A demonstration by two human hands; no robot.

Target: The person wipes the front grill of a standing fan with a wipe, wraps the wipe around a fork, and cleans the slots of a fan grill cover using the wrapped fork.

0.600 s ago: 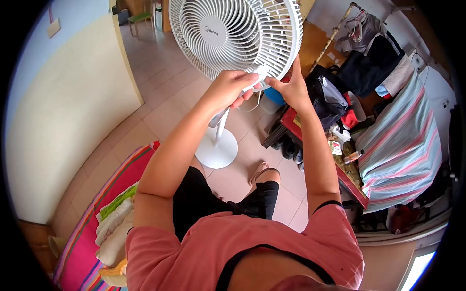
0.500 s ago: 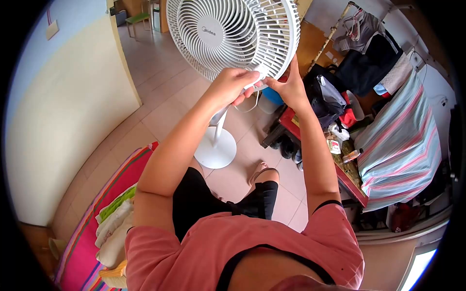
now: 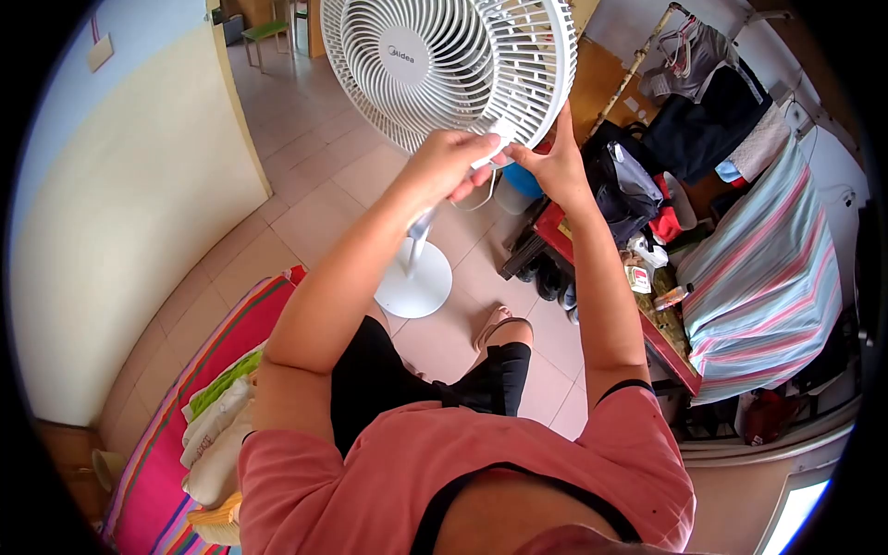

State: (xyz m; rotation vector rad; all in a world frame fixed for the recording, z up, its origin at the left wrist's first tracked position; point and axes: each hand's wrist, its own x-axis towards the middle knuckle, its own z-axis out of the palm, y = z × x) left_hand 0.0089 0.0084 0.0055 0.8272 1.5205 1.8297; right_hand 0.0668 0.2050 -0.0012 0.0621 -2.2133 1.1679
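Observation:
A white pedestal fan [image 3: 403, 57] stands in front of me, its head tilted and its round base [image 3: 413, 277] on the tiled floor. My left hand [image 3: 450, 166] is closed at the lower rim of the grille, thumb and fingers pinching a small white piece [image 3: 500, 132] there. I cannot make out whether that piece is a clip or part of the rim. My right hand [image 3: 555, 171] grips the grille's lower right edge, thumb in front and fingers partly hidden behind. A white cord [image 3: 483, 199] hangs below my left hand.
A red-edged low table [image 3: 668, 356] on the right carries bags and a small bottle [image 3: 672, 296]. Behind it a striped cloth [image 3: 768, 287] covers something. Shoes [image 3: 548, 282] and a blue bucket [image 3: 521, 180] stand near the table. Folded clothes [image 3: 217, 421] lie on a pink striped cover at left.
The fan head and both hands have shifted very slightly to the right. Both hands keep the same hold on the rim.

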